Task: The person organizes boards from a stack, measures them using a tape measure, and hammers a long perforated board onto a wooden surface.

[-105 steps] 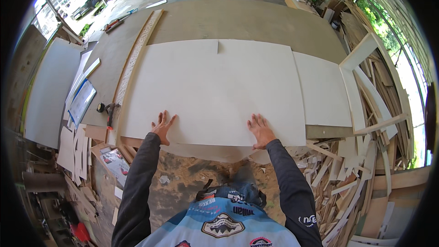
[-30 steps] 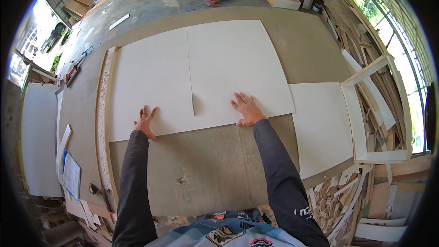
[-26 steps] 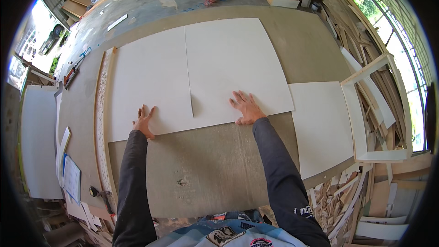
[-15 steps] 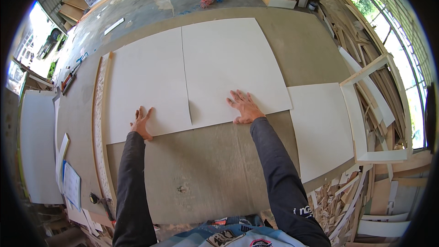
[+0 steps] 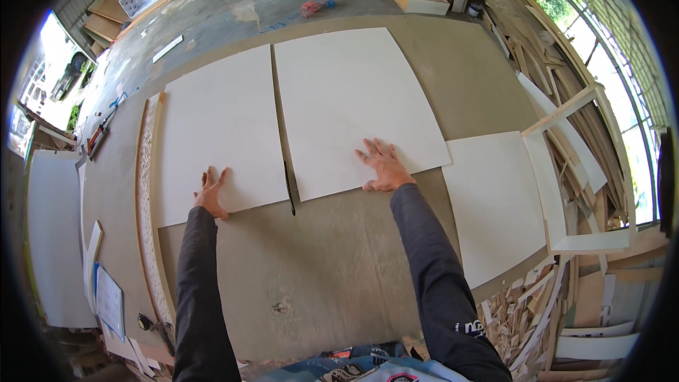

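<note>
Two white panels are seen lying flat on a large grey-brown counter (image 5: 318,283), separated by a narrow slot in which a dark saw blade (image 5: 288,187) stands near their front edges. The left panel (image 5: 216,131) is pressed at its near edge by the left hand (image 5: 211,194), whose fingers (image 5: 212,178) are spread open and laid flat, nothing being gripped. The right panel (image 5: 353,106) is held down near its front right corner by the right hand (image 5: 382,166), its fingers (image 5: 371,150) likewise splayed and flat on the surface. The inner edges of both panels run almost parallel along the slot, close to each other but not touching.

A long perforated strip (image 5: 148,205) is laid along the outer edge of the left panel, just beside it. To the right, a third white panel (image 5: 495,205) is set on the counter, its corner near the right panel's front corner; whether they touch cannot be told. An open white frame (image 5: 566,170) rests against its far side.

Bare counter is left between the panels' near edges and the person's body, and more beyond the far edges, up to the counter's rim. Past that rim, concrete floor (image 5: 233,7) lies open. The right side is crowded by stacked offcuts (image 5: 559,64), and scraps (image 5: 523,311) are heaped at the counter's near right corner.
</note>
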### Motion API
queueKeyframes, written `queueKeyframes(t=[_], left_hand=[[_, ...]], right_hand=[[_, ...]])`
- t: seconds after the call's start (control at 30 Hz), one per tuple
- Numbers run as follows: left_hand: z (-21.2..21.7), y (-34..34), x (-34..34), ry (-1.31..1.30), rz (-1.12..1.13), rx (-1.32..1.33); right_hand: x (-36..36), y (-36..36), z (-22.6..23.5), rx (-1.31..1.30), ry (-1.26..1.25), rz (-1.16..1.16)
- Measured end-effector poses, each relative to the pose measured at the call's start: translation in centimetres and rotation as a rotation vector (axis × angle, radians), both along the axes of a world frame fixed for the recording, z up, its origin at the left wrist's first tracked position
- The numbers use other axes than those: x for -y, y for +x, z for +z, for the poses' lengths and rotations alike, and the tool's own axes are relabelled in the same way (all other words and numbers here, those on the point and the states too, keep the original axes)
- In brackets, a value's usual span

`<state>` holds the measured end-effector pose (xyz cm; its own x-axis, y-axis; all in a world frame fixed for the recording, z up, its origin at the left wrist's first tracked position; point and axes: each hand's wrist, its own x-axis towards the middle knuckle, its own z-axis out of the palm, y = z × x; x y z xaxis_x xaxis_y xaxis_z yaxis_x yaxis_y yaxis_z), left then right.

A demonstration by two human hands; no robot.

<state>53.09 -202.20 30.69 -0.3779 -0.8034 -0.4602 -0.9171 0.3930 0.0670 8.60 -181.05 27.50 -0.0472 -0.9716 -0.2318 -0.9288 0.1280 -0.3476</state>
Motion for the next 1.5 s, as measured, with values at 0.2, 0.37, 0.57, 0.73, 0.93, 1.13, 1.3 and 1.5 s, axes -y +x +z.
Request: queueKeyframes(t=[0.2, 0.37, 0.57, 0.73, 0.93, 1.13, 1.3, 1.5], left_hand=[[-0.8, -0.8, 4.5, -0.010, -0.021, -0.028], [-0.9, -2.4, 8.8, -0.007, -0.010, -0.064], [-1.3, -3.5, 11.6, 0.006, -0.008, -0.086], [-6.6, 2.9, 12.2, -0.217, -0.027, -0.406], [-9.9, 11.9, -5.5, -0.492, 0.082, -0.722], [-3.7, 16.5, -30.5, -0.625, 0.620, -0.406], [-2.6, 15.5, -37.3, -0.586, 0.668, -0.405], [-3.5, 14.1, -39.7, -0.556, 0.574, -0.558]], right_hand=[[-1.1, -4.1, 0.5, -0.023, 0.032, -0.180], [-3.3, -8.2, -1.0, -0.007, -0.049, -0.288], [-5.0, -11.2, -1.4, 0.060, -0.178, -0.413], [-3.8, -14.4, -1.5, 0.145, -0.121, -0.792], [-5.9, -16.1, -2.1, -0.195, -0.286, -0.952], [-3.0, -18.1, -0.8, -0.160, -0.104, -1.041], [-4.8, -20.7, -0.1, 0.054, -0.255, -1.108], [-10.2, -19.1, 3.3, -0.040, -0.620, -1.275]])
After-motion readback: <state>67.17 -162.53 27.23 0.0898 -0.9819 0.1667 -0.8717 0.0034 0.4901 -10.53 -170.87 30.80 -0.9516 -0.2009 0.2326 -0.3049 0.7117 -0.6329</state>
